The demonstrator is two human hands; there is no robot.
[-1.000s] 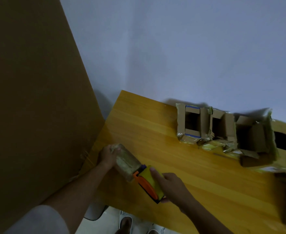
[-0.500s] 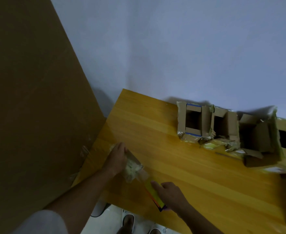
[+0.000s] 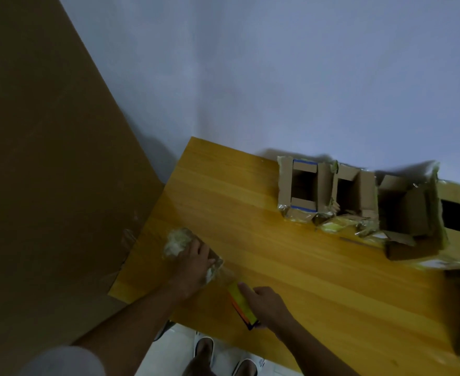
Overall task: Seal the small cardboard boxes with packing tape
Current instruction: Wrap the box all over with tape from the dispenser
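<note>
Tape-wrapped and crinkly, the small box (image 3: 185,246) lies under the left hand (image 3: 195,263) near the table's left edge; the fingers (image 3: 200,246) lie spread over its top and press it down onto the wood, more flat than curled, though how far they wrap its far side I cannot tell. The right hand (image 3: 268,302) has its fingers curled round a yellow and orange tape dispenser (image 3: 241,305), index finger laid along the yellow body, with a short clear strip seeming to run from its nose to the box (blurred, so this is a guess).

As I judge it, the step in hand is drawing tape off the box. To do it well: keep the left palm firm so the box cannot skid, pull the dispenser low and straight toward the table's near edge to hold the strip taut, then tip the blade down for a clean tear — and smooth the loose end flat.

Beyond the hands, the wooden table (image 3: 318,280) carries a row of open boxes (image 3: 359,194) against the wall, flaps up, shreds of old tape hanging — two blue stripes mark the leftmost.

No brand, label or writing can be read anywhere; the dispenser shows only plain colour.
</note>
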